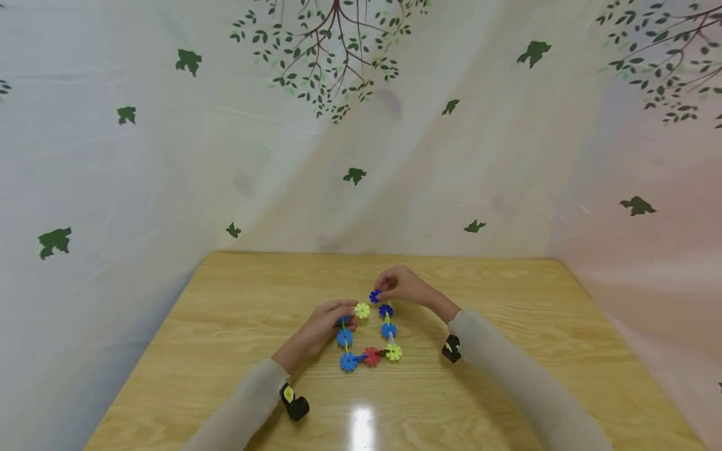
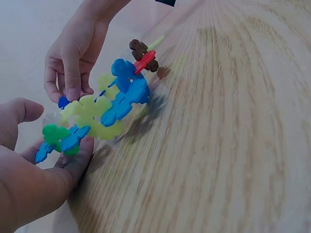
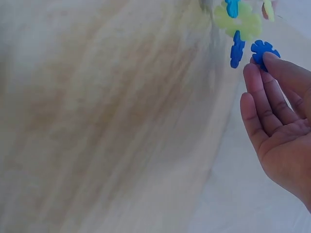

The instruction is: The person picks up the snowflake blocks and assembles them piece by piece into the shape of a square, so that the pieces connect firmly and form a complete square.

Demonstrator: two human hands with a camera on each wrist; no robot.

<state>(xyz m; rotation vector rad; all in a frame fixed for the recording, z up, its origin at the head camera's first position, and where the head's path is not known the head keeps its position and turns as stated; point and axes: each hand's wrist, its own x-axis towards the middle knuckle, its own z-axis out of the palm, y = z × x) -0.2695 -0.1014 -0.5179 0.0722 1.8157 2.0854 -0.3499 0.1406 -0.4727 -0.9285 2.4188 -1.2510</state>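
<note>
A chain of interlocking flower-shaped plastic discs forms an unfinished loop on the wooden table, in blue, red, yellow and other colours. My left hand is around the loop's left side, fingers and thumb about its green disc and the blue discs beside it. A fingertip reaches the yellow disc at the far left end. My right hand pinches a dark blue disc between thumb and fingers. That disc is beside the chain's other dark blue disc; whether they touch is unclear.
The wooden table extends around both hands. Behind it hangs a pale cloth backdrop printed with leaves and branches. A black wrist camera sits at the left sleeve, another camera at the right.
</note>
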